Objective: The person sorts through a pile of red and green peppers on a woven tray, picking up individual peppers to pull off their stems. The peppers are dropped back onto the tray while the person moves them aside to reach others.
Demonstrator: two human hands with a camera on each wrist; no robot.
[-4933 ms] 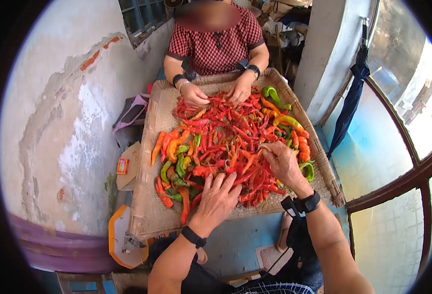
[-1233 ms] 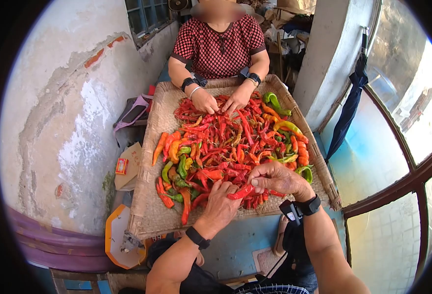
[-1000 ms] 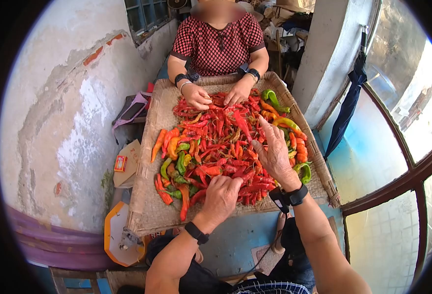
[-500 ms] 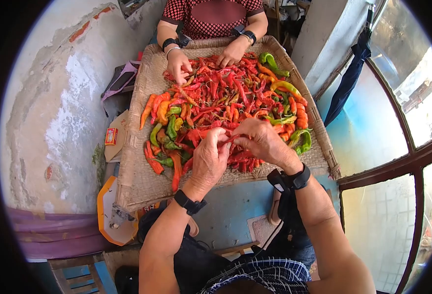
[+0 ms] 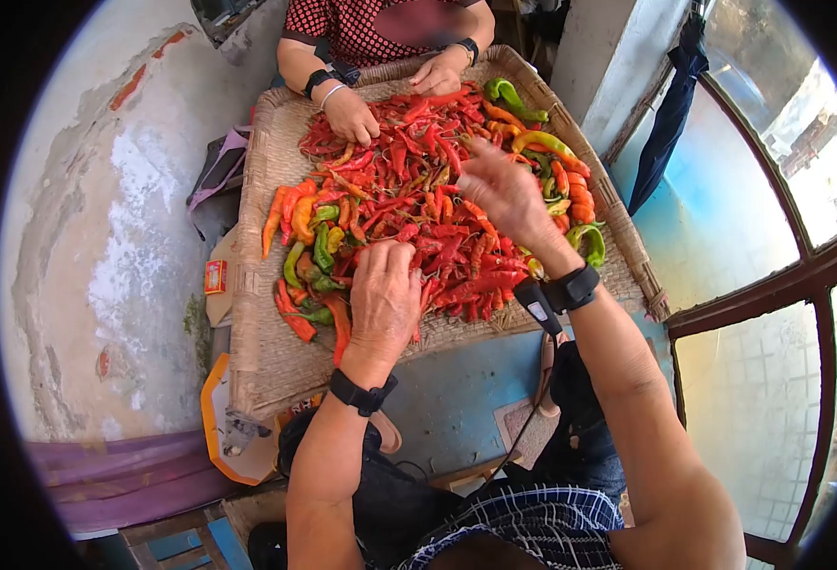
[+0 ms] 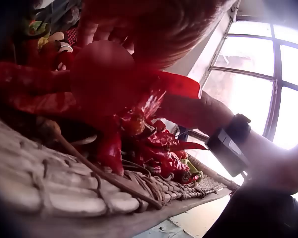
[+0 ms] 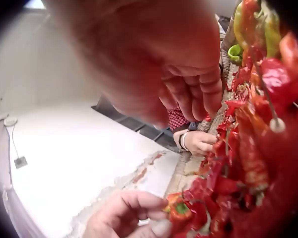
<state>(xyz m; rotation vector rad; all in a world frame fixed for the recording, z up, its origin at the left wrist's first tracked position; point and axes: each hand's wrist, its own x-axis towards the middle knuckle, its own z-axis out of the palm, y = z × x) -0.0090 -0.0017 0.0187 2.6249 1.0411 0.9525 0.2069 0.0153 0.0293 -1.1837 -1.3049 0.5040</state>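
Observation:
Red peppers lie heaped on a woven tray. The left hand is at the near side of the heap with its fingers bent. In the right wrist view the left hand's thumb and fingers pinch an orange-red pepper with a green stem end. The right hand, blurred, hovers over the heap's right part with loosely extended fingers and no pepper visible in it. In the left wrist view a red pepper crosses in front of the right wrist.
Across the tray, another person's hands touch the peppers. Green peppers lie at the left, with yellow and green ones at the right. A closed umbrella hangs by the windows; an orange-edged container stands below left.
The hands were together around a red pepper half a second ago. Now they are apart, the right one farther up over the heap. The head view has shifted, and the tray appears higher.

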